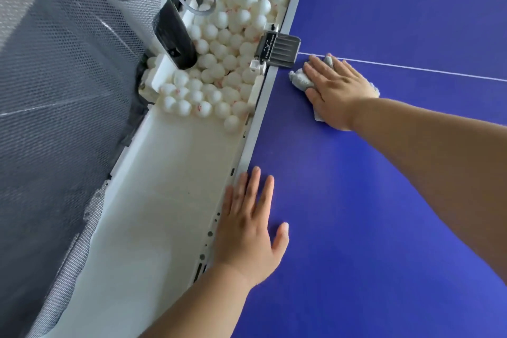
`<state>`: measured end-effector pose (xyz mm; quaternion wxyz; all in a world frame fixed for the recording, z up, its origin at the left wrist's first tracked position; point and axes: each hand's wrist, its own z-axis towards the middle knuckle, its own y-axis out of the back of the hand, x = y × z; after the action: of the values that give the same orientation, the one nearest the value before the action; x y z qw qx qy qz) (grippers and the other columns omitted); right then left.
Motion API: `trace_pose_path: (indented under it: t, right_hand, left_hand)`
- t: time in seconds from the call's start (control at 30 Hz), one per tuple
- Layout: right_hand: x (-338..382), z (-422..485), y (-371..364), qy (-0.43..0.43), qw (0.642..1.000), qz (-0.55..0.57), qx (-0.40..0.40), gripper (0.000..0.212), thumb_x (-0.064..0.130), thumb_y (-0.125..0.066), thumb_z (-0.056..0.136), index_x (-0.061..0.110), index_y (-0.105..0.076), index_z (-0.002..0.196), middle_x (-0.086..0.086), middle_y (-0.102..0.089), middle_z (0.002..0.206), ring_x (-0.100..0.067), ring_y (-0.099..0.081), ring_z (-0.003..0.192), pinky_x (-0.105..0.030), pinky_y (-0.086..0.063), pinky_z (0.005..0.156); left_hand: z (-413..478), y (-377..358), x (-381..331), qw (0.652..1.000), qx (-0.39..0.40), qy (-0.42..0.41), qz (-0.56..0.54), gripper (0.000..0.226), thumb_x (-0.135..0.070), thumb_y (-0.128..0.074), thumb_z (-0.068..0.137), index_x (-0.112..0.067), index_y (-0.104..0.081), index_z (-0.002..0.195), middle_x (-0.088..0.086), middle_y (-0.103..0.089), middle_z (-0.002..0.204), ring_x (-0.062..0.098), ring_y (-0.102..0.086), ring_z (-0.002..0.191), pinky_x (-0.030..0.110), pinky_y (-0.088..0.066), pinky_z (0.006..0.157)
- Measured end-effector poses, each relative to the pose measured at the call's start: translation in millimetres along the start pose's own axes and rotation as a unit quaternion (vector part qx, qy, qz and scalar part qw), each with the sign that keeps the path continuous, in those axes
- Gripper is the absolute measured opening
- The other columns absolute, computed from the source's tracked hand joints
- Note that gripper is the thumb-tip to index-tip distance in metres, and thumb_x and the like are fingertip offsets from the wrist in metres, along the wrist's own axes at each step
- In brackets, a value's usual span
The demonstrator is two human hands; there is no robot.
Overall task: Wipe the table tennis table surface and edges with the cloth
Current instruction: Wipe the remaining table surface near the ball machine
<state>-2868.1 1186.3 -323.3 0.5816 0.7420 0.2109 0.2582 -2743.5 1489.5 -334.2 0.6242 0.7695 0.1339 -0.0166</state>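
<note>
Currently the cloth (pixel 297 78), a crumpled grey-white rag, lies on the blue table surface (pixel 384 200) close to the pale grey edge strip (pixel 260 118), just below the thin white line (pixel 411 67) and just beside the dark clamp (pixel 279 49) that sits over the edge. The right hand (pixel 336 90) lies flat on top of it, fingers straight and spread, pressing it to the table and not clutching it; cloth shows past the fingertips and at the heel of the hand. The left hand (pixel 248 230) rests palm down, fingers extended and holding nothing, partly on the blue surface and partly over the edge strip, nearer the person.

Beyond the edge sits a white collecting tray (pixel 164 186), its far part heaped with white balls (pixel 227 44) around a dark tube (pixel 175 44) of what appears to be a ball-feeding machine. Grey netting (pixel 55 90) encloses the far side.

Assessment: surface wiping appears under way near the edge; the edge itself looks not yet done at this spot.

Risks noted:
- With only a flat palm on the cloth, a fast stroke could leave it behind or let it bunch, so part of the table goes unwiped.
- A stroke toward the clamp could snag the cloth or knock the fitting.
- Wiping outward across the edge could carry the cloth into the tray and disturb the balls.
</note>
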Motion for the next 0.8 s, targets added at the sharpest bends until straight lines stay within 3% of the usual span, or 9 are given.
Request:
trace_pose_path:
  t: [0.1, 0.17, 0.33, 0.4, 0.57, 0.67, 0.73, 0.8]
  right_hand:
    - [14, 21, -1, -0.053, 0.998, 0.017, -0.010, 0.067, 0.055, -0.010, 0.104, 0.029, -0.006, 0.166, 0.009, 0.003, 0.174, -0.021, 0.006, 0.160, -0.038, 0.004, 0.129]
    - [26, 16, 0, -0.040, 0.999, 0.029, 0.000, 0.068, 0.056, -0.011, 0.104, 0.029, -0.008, 0.166, 0.008, 0.002, 0.174, -0.024, 0.005, 0.160, -0.040, 0.003, 0.130]
    - [67, -81, -26, 0.175, 0.983, -0.026, 0.045, 0.067, 0.061, -0.009, 0.104, 0.033, -0.014, 0.165, 0.014, -0.006, 0.173, -0.020, -0.001, 0.160, -0.039, 0.001, 0.129]
    - [60, -82, -27, 0.215, 0.974, -0.036, 0.058, 0.068, 0.061, -0.004, 0.104, 0.034, -0.008, 0.166, 0.015, -0.001, 0.172, -0.017, 0.004, 0.160, -0.039, -0.002, 0.130]
    - [51, 14, -7, 0.082, 0.996, -0.018, 0.006, 0.068, 0.056, -0.007, 0.104, 0.028, -0.006, 0.167, 0.010, 0.003, 0.174, -0.020, 0.009, 0.160, -0.038, 0.003, 0.130]
    - [67, 25, -2, 0.047, 0.999, 0.003, 0.010, 0.066, 0.055, -0.013, 0.106, 0.029, -0.006, 0.166, 0.010, 0.006, 0.174, -0.022, 0.009, 0.160, -0.040, 0.004, 0.130]
    - [77, -7, -7, 0.082, 0.996, 0.010, 0.032, 0.066, 0.057, -0.011, 0.104, 0.034, -0.007, 0.166, 0.008, 0.001, 0.174, -0.023, 0.005, 0.161, -0.041, 0.001, 0.130]
    - [79, -69, -23, 0.190, 0.980, -0.025, 0.047, 0.063, 0.056, -0.010, 0.106, 0.037, -0.009, 0.165, 0.014, -0.003, 0.173, -0.018, 0.002, 0.161, -0.038, 0.000, 0.129]
  left_hand:
    - [-8, -6, 11, 1.000, 0.001, -0.014, 0.014, 0.086, -0.054, -0.043, 0.094, -0.020, -0.012, 0.166, 0.004, -0.001, 0.175, 0.023, 0.002, 0.161, 0.054, -0.017, 0.128]
    - [-4, -4, 6, 1.000, 0.011, -0.014, 0.015, 0.086, -0.054, -0.042, 0.094, -0.021, -0.011, 0.167, 0.003, 0.001, 0.175, 0.022, 0.003, 0.161, 0.053, -0.016, 0.128]
    - [-4, -2, 6, 1.000, 0.005, -0.010, 0.013, 0.086, -0.054, -0.046, 0.092, -0.018, -0.019, 0.166, 0.005, -0.005, 0.175, 0.024, -0.003, 0.161, 0.053, -0.017, 0.128]
    - [-4, -3, 8, 1.000, -0.012, -0.011, 0.011, 0.086, -0.054, -0.047, 0.092, -0.018, -0.021, 0.165, 0.005, -0.007, 0.174, 0.025, -0.004, 0.161, 0.053, -0.018, 0.127]
    - [-6, -4, 9, 1.000, -0.015, -0.015, 0.005, 0.086, -0.054, -0.046, 0.092, -0.018, -0.020, 0.166, 0.004, -0.006, 0.175, 0.024, -0.003, 0.161, 0.053, -0.017, 0.127]
    - [-5, -4, 7, 1.000, -0.012, -0.011, 0.005, 0.086, -0.055, -0.044, 0.093, -0.019, -0.017, 0.166, 0.004, -0.003, 0.175, 0.023, 0.000, 0.161, 0.051, -0.014, 0.128]
    - [-5, -4, 7, 1.000, -0.016, -0.007, 0.005, 0.085, -0.054, -0.044, 0.093, -0.018, -0.018, 0.166, 0.004, -0.005, 0.175, 0.023, -0.001, 0.161, 0.050, -0.013, 0.129]
    - [-6, -4, 7, 1.000, -0.027, -0.012, 0.003, 0.084, -0.054, -0.044, 0.093, -0.017, -0.023, 0.165, 0.004, -0.012, 0.174, 0.025, -0.006, 0.161, 0.050, -0.014, 0.129]
